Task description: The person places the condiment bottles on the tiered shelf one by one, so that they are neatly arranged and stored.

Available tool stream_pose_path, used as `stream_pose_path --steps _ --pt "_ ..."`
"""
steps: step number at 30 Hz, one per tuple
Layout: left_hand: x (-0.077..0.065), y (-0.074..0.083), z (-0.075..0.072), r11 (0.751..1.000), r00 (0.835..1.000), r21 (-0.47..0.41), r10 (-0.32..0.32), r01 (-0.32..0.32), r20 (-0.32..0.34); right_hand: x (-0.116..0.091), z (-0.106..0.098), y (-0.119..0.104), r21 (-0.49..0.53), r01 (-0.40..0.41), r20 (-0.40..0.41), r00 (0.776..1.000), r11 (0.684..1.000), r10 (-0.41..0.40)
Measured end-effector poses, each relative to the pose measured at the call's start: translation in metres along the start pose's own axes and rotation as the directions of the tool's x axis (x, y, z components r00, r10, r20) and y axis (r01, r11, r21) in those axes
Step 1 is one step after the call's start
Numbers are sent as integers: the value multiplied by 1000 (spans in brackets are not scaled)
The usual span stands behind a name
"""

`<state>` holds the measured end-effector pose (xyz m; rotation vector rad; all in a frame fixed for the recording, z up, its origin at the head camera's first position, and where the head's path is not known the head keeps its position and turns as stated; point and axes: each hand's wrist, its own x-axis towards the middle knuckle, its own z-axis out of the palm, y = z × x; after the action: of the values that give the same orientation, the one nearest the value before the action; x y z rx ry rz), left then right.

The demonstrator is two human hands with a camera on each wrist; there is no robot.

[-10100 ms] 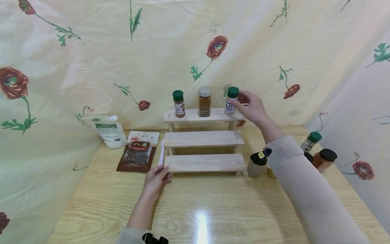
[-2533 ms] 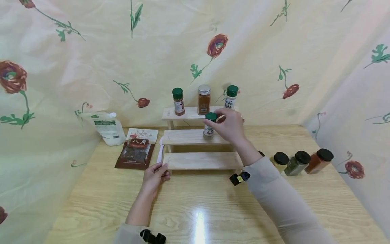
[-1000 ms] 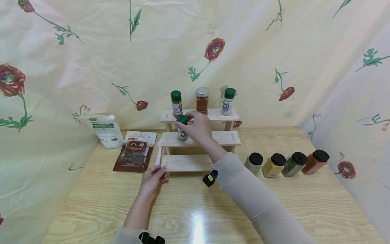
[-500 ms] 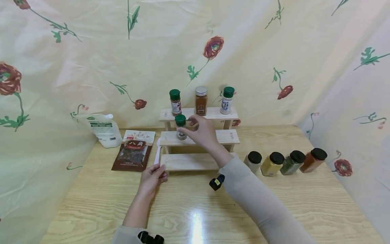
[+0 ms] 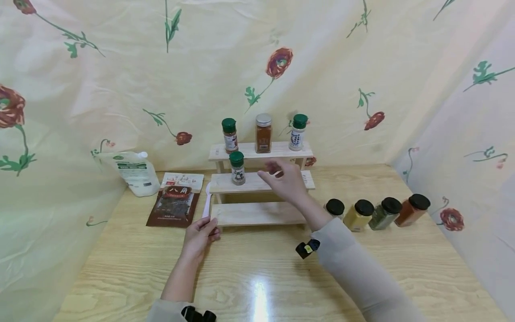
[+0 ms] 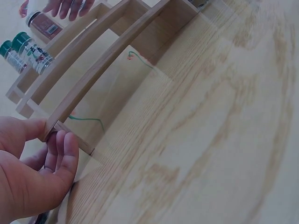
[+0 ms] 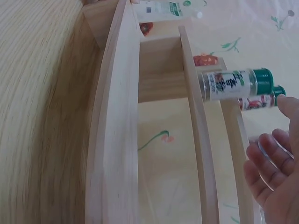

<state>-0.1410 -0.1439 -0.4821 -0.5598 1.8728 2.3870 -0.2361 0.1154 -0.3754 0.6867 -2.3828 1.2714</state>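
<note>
A three-tier wooden spice rack (image 5: 257,213) stands against the patterned backdrop. My left hand (image 5: 198,239) pinches the left end of its lowest board, thumb above and fingers curled beneath, as the left wrist view shows. On the middle tier's left end a green-capped spice bottle (image 5: 238,172) stands upright. To its right, my right hand (image 5: 287,181) hovers above the same tier, fingers loosely bent and holding nothing. The top tier bears a green-capped red-brown spice bottle (image 5: 230,138), a silver-lidded jar (image 5: 263,136) and a green-capped white bottle (image 5: 297,136).
Several black-lidded jars stand right of the rack, among them a yellow one (image 5: 358,217) and a red one (image 5: 412,211). On the left are a brown spice packet (image 5: 175,201), a white spouted pouch (image 5: 138,174) and a white spoon (image 5: 207,201) beside the rack.
My right hand set the green-capped bottle at the middle tier's left end, let go and drew back right. Earlier it placed the white bottle up top. My left hand keeps its grip.
</note>
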Motion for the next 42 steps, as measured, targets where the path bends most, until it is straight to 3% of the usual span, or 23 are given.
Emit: stream_pose_path --steps 9,22,32,42 --pt "1 1 0 1000 1000 -3 -9 9 -2 -16 -27 12 -3 -55 43 998 998 55" --pt "2 0 0 1000 1000 -6 -7 7 2 -40 -71 34 -93 -67 80 994 993 75" --pt "4 1 1 1000 1000 -19 3 -3 2 -54 -97 55 -154 -9 50 999 988 17" --pt "1 2 1 1000 1000 -7 -13 13 0 -70 -120 68 -225 -46 107 992 973 72"
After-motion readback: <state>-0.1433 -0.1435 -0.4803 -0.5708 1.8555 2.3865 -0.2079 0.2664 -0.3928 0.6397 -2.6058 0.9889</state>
